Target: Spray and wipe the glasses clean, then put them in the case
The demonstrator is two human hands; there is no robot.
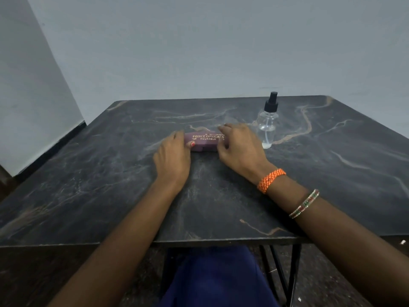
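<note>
A closed maroon glasses case with gold lettering lies flat in the middle of the dark marble-patterned table. My left hand holds its left end, thumb curled onto the front edge. My right hand holds its right end, fingers over the top. A clear spray bottle with a black pump top stands upright just right of my right hand. The glasses and any wiping cloth are not in view.
The table stands in a corner with grey walls behind and to the left. Its front edge runs just above my lap, and black metal legs show below at the right.
</note>
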